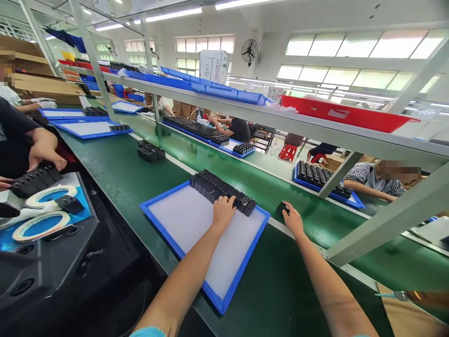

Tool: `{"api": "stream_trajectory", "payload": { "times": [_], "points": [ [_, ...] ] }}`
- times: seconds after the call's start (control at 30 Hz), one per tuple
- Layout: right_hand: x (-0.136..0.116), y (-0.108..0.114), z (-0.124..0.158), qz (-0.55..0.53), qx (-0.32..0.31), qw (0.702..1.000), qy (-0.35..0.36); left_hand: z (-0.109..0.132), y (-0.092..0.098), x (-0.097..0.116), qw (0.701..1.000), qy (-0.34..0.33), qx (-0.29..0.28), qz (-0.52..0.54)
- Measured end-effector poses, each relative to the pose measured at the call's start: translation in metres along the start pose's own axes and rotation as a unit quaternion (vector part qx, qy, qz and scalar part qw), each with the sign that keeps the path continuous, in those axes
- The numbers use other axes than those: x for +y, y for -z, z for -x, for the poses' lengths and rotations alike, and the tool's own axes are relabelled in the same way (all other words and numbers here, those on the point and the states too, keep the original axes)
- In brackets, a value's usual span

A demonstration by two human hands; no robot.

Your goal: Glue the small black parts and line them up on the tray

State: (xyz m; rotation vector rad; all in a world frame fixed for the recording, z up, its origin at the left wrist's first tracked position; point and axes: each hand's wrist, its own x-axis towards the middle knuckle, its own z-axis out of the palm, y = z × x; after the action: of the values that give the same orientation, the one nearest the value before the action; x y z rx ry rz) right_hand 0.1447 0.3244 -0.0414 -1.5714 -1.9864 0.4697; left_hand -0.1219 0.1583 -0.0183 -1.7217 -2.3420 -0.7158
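Black box-shaped parts with small metal pins on top stand in a packed band along the far edge of a blue-rimmed tray with a white lining. My left hand reaches over the tray, its fingers bent down onto one of these parts near the right half of the band. To the right of the tray, beside the metal rail, my right hand grips a single black part between thumb and fingers. The fingers partly cover that part.
Another group of black parts sits on the green bench beyond the tray. At left, a co-worker's hand is near black parts and tape rolls. A slanted metal post and a dispensing needle are at right.
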Motion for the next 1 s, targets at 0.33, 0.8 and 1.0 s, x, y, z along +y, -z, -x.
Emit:
{"api": "stream_trajectory", "payload": {
  "times": [0.33, 0.8, 1.0],
  "points": [
    [0.001, 0.061, 0.11, -0.086, -0.114, 0.984, 0.104, 0.003, -0.006, -0.005, 0.999, -0.009, 0.036, -0.025],
    [0.032, 0.119, 0.289, -0.108, -0.074, 0.991, 0.029, 0.049, 0.047, 0.046, 0.971, -0.17, 0.037, 0.163],
    [0.073, 0.196, 0.261, -0.248, 0.285, 0.925, -0.03, 0.151, 0.054, 0.124, 0.899, -0.251, -0.237, 0.27]
  ]
}}
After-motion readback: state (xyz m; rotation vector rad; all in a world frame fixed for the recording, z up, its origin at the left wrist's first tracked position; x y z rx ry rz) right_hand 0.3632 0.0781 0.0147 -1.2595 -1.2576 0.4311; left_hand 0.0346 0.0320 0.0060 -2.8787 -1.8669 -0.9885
